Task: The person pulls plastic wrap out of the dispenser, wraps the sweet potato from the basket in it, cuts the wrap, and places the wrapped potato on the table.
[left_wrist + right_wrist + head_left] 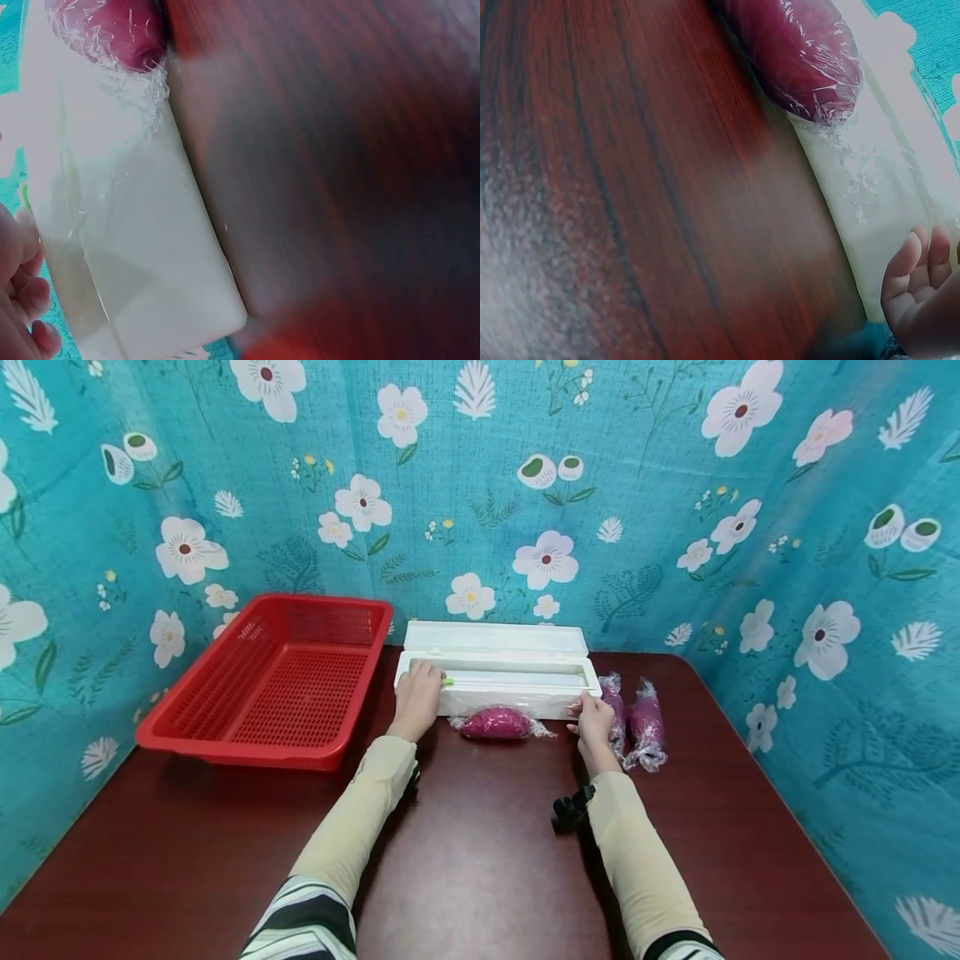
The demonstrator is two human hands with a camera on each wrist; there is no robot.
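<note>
A white cling film dispenser box (517, 679) stands at the back of the table with its lid (495, 635) raised and a film roll inside. Clear film hangs over its front wall, joined to a wrapped purple-red oblong item (497, 723) lying against the box. My left hand (420, 695) is at the box's left end, its fingers on a small green slide cutter (447, 681); the wrist view shows those fingers (26, 277) curled, their tips partly hidden. At the front right corner, my right hand (595, 722) pinches the film's edge, fingers bent (922, 262).
A red plastic basket (365, 681) stands on the left of the dark red table (487, 843). Two more film-wrapped purple-red items (647, 720) lie just right of the box. Behind and at both sides hangs a blue flowered curtain (480, 527).
</note>
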